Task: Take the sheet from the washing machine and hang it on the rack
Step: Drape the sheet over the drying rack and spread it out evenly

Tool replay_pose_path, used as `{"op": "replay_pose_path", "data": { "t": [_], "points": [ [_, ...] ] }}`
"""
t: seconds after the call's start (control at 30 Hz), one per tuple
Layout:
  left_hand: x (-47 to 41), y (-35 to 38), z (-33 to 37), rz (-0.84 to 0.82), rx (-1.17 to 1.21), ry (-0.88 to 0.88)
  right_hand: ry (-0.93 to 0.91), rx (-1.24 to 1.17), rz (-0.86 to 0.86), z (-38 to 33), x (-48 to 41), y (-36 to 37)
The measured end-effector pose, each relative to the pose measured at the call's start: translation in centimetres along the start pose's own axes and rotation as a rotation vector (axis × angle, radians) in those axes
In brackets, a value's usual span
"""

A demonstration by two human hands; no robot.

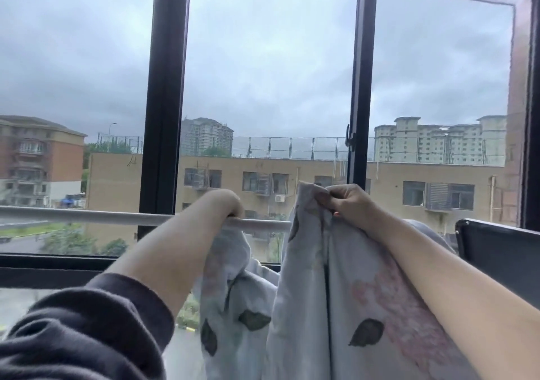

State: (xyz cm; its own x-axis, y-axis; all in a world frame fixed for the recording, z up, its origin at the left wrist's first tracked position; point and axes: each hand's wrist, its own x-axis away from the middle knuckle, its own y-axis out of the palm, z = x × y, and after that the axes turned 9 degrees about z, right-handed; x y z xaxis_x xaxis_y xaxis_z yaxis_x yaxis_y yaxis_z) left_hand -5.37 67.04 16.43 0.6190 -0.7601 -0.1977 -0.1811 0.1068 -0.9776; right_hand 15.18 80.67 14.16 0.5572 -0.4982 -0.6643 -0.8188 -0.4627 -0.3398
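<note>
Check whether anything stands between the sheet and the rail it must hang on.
Nothing visible blocks it. The right hand grips a bunch of the sheet level with the rail. Only the left hand sits on the rail, curled over it just left of the bunch, with more sheet hanging below.

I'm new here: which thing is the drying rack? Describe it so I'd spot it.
Find the big black-framed window facing the apartment blocks. Across its lower part runs a pale grey horizontal rail. It is the only light, round bar, the frame bars being black, and the flowered sheet is held up at it.
</note>
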Motion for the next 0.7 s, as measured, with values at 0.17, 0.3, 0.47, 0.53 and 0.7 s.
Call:
{"op": "replay_pose_path", "data": {
  "t": [0.17,0.3,0.47,0.53,0.7],
  "points": [
    [3.5,-0.9,0.7,0.057,0.314,0.289,0.001,0.022,-0.021,-0.2,0.4,-0.5],
    [7.0,-1.0,-1.1,0.02,0.199,0.371,0.013,0.051,-0.041,-0.5,0.9,-0.9],
    [7.7,-0.4,-3.0,0.093,0.183,0.417,0.005,0.093,-0.032,-0.7,1.1,-0.7],
    [7.6,-0.2,-2.1,0.159,0.188,0.473,-0.003,0.11,-0.032,-0.9,1.2,-0.5],
    [7.6,1.9,2.4,0.411,0.119,0.508,-0.111,0.367,-0.072,-0.8,1.6,-0.1]
  ]
}}
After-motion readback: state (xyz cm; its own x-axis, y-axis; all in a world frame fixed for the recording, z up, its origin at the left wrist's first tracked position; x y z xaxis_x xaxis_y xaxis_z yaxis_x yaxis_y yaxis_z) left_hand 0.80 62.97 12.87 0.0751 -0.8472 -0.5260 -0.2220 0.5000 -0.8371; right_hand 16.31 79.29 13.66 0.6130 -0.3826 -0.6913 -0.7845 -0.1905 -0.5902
